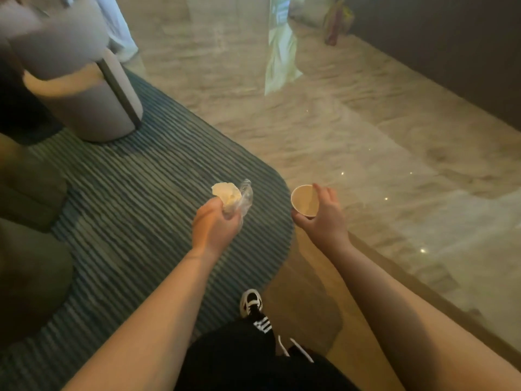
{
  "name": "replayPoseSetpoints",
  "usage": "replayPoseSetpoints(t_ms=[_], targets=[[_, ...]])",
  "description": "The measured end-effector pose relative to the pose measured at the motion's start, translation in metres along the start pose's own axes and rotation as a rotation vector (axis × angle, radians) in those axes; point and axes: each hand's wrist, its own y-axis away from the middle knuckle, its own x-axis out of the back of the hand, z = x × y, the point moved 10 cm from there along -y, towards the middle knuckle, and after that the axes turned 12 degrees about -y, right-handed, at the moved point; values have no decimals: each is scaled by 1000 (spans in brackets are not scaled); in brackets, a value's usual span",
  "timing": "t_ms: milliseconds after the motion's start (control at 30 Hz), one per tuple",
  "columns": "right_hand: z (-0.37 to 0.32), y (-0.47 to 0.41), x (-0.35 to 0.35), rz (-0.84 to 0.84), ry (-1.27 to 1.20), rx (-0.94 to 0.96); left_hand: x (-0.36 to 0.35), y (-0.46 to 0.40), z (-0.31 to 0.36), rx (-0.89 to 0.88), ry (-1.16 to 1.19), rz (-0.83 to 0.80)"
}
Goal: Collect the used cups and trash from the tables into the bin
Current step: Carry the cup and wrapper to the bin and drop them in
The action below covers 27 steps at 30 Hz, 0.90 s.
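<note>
My left hand grips a crumpled pale tissue together with a clear plastic cup or wrapper, held out over the striped rug. My right hand holds an empty paper cup by its side, mouth turned towards me, above the rug's edge. No bin or table top shows in the head view.
A grey-green striped rug covers the floor on the left, with a rounded pale stool or chair at its far end and dark cushioned seats on the left edge. Glossy marble floor stretches to the right. My shoe is below.
</note>
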Motion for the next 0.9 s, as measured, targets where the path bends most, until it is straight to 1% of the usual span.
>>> replayPoseSetpoints(t_ms=[67, 200, 333, 500, 633, 767, 900], targets=[[-7, -47, -1, 11, 1, 0, 2, -47, 15, -32, -56, 16], [-14, -133, -4, 9, -13, 5, -3, -133, 39, -32, -50, 32], [-10, -223, -12, -9, -34, -4, -23, -217, 57, -21, -86, 28], [3, -358, -25, -25, -72, 10, -59, -339, 82, 24, -47, 32], [4, -478, -27, -78, -76, 37, -75, -445, 117, 72, -53, 52], [-6, -584, -28, -130, -47, 76, -70, -539, 154, 86, -52, 103], [-16, -670, -41, -174, -74, 72, -65, -614, 166, 134, -72, 133]])
